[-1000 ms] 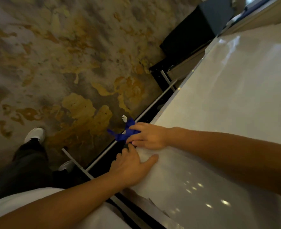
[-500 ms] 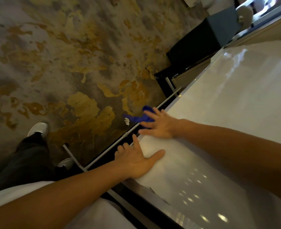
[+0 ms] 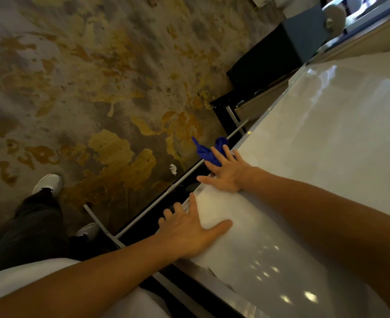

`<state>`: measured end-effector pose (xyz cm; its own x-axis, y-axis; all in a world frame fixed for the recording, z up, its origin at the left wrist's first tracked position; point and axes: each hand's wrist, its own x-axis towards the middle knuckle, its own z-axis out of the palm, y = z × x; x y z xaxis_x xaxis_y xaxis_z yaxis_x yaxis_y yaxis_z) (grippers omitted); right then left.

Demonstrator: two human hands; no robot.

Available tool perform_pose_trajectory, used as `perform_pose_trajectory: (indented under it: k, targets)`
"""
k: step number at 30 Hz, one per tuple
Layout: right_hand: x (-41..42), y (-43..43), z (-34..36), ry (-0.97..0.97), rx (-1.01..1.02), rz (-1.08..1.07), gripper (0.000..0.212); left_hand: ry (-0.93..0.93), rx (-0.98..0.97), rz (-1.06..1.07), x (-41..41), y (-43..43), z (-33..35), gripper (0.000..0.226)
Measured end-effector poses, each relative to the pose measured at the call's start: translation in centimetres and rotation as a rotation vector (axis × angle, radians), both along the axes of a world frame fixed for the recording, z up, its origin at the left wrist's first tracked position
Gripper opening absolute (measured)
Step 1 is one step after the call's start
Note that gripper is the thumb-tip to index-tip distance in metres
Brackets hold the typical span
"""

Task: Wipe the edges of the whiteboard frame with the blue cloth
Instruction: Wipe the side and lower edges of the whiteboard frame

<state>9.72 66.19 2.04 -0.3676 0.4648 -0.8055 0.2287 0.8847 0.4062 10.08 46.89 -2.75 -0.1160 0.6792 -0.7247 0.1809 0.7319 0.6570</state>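
The whiteboard [image 3: 315,157] fills the right side, its glossy surface seen at a steep slant. Its metal frame edge [image 3: 217,285] runs diagonally from lower middle up to the right. The blue cloth [image 3: 209,152] lies bunched at the frame edge under the fingertips of my right hand [image 3: 226,173], which presses it flat with fingers spread. My left hand [image 3: 189,232] rests lower on the board, palm down, with its fingers curled over the frame edge and thumb on the white surface.
Below the board run the stand's thin grey bars [image 3: 157,203]. A mottled brown and grey floor [image 3: 97,99] spreads left, with a white scrap [image 3: 173,169] on it. My white shoes [image 3: 48,183] and dark trousers show lower left. A black box [image 3: 278,58] stands upper right.
My right hand has slid the cloth up along the frame edge, away from my left hand, and its fingers have spread flat. My left hand has stayed on the board.
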Motion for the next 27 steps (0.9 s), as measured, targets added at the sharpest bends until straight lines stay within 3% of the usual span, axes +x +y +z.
perform_pose_trajectory:
  k: [6, 11, 13, 17, 19, 24, 27]
  targets:
    - [1.7, -3.1, -2.6, -0.014, -0.245, -0.023, 0.105, 0.005, -0.009, -0.030, 0.7, 0.1, -0.4, 0.136]
    - [0.1, 4.0, -1.6, -0.009, 0.042, -0.094, 0.097, -0.018, -0.045, -0.058, 0.6, 0.5, -0.2, 0.136]
    - [-0.8, 4.6, -2.0, -0.016, 0.069, -0.136, 0.097, -0.017, -0.044, -0.060, 0.2, 1.0, 0.0, 0.136]
    - [0.1, 0.4, -3.4, -0.054, -0.196, -0.124, 0.101, -0.017, -0.001, -0.076, -0.6, 2.6, 1.1, 0.137]
    - [0.7, 0.0, -3.4, -0.079, -0.235, -0.073, 0.097, -0.040, 0.030, -0.053, -1.1, 3.9, 1.3, 0.147]
    - [-0.3, 7.7, -1.5, -0.040, -0.003, -0.122, 0.087, -0.060, 0.011, -0.042, -0.7, 6.8, 0.7, 0.144]
    - [-0.8, 10.6, -2.2, -0.069, 0.021, -0.136, 0.099, -0.121, 0.011, -0.051, -0.9, 8.8, -0.5, 0.143]
